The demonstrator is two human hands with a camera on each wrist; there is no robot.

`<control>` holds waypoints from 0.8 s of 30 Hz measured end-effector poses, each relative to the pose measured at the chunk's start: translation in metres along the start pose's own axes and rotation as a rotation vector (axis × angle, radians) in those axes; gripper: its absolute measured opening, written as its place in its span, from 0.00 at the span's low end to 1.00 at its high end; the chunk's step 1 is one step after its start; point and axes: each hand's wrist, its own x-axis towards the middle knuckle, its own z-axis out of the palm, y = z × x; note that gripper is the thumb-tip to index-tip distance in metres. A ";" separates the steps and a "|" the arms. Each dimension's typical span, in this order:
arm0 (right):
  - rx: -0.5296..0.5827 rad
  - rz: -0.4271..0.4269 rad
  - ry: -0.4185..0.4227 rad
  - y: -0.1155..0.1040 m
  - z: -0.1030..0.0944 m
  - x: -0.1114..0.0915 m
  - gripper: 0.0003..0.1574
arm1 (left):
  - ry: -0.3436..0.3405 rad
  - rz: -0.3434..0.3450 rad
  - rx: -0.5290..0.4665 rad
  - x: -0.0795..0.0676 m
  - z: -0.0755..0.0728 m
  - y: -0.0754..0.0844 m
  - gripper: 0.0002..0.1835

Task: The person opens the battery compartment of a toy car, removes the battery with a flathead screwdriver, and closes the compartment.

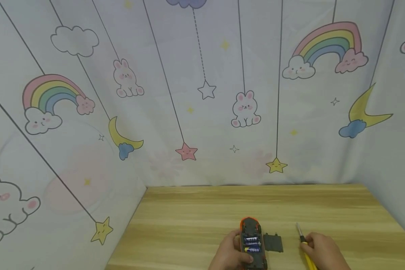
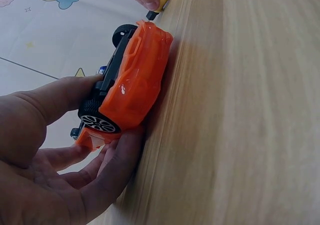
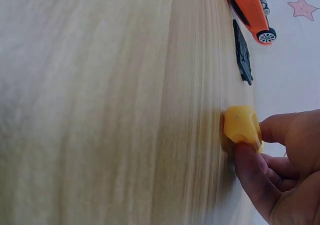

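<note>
An orange toy car [image 1: 250,226] lies wheels up, its black underside facing the head camera. Several blue batteries [image 1: 252,243] sit in its uncovered compartment. My left hand [image 1: 228,254] grips the car from the left, thumb over the underside; in the left wrist view the fingers curl beneath the orange body [image 2: 142,77]. To the right, my right hand [image 1: 326,252] holds a yellow-handled screwdriver [image 1: 309,261] between thumb and fingers, its metal tip pointing away. The handle's butt end [image 3: 241,124] is close to the tabletop in the right wrist view.
Between the car and the screwdriver lies a flat black battery cover [image 1: 273,243] with small tabs. The wood-grain table [image 1: 189,221] meets a cloth backdrop [image 1: 212,123] printed with rainbows, rabbits and stars on the far and left sides.
</note>
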 end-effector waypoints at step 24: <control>0.115 -0.082 0.074 -0.041 -0.002 -0.015 0.36 | 0.027 -0.021 0.021 -0.001 0.002 0.002 0.47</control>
